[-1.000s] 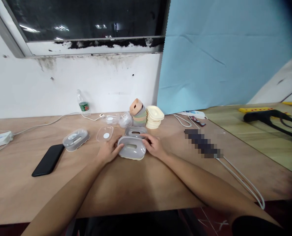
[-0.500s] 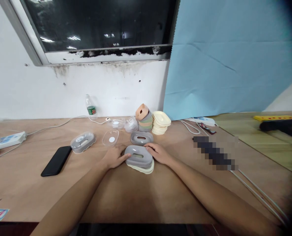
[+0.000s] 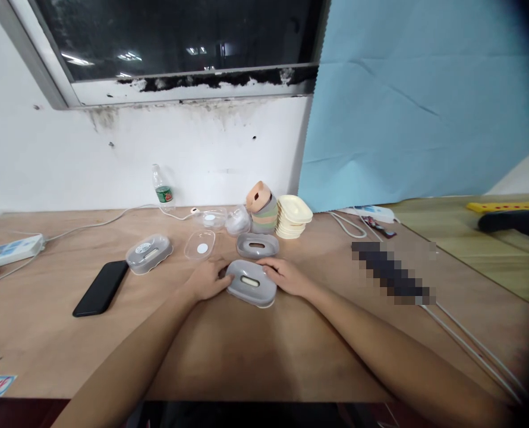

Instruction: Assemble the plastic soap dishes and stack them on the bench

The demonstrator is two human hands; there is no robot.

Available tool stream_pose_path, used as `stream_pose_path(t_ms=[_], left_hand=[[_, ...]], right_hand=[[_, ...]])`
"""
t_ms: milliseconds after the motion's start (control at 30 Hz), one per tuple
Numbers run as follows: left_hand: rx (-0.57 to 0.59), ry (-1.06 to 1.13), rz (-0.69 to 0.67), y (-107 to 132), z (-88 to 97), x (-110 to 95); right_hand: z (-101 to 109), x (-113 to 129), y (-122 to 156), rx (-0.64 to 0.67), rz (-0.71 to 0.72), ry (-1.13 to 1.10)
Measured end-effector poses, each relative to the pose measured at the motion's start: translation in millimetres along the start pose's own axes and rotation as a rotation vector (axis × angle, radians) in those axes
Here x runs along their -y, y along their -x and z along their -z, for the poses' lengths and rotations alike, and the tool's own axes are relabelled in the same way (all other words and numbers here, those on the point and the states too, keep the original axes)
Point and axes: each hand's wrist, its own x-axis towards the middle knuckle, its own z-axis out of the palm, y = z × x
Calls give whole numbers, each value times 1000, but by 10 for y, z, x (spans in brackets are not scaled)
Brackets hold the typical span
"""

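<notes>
A grey oval soap-dish tray (image 3: 251,283) with a slot in its middle sits on a cream base on the wooden table (image 3: 255,351). My left hand (image 3: 207,278) presses its left end with curled fingers. My right hand (image 3: 285,276) holds its right end the same way. A second grey tray (image 3: 257,244) lies just behind it. Further back stand a tilted stack of coloured trays (image 3: 261,208) and a stack of cream bases (image 3: 293,215).
A clear lid (image 3: 200,244), a closed grey box (image 3: 149,253) and a black phone (image 3: 100,287) lie to the left. A bottle (image 3: 162,188), more clear lids (image 3: 222,219) and cables sit by the wall. A power strip (image 3: 10,250) is far left.
The grey tray has come down flush onto the cream base, which showed more from under it half a second ago. Both hands stay at its ends.
</notes>
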Motion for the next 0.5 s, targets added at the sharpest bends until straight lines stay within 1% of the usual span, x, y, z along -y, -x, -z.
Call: stream_pose_path(t_ms=[133, 233, 267, 333, 400, 433, 467, 500], left_hand=[[-23, -58, 61, -5, -39, 20], [-58, -71, 55, 5, -31, 29], [-93, -84, 56, 10, -17, 45], [-215, -146, 101, 25, 21, 110], [-362, -246, 216, 51, 62, 218], [-415, -295, 287, 69, 79, 284], [-443, -333, 351, 87, 91, 353], [-446, -356, 403, 105, 98, 422]], right_hand=[[-18, 1, -56, 10, -9, -50], [-21, -9, -60, 1, 12, -61], [-24, -18, -55, -12, 15, -59], [-35, -46, -44, -49, 8, -48], [-47, -81, -35, -83, 0, -39], [-53, -97, -32, -93, 1, -40], [-58, -111, -30, -97, 5, -44], [-63, -120, -28, -100, 10, -52]])
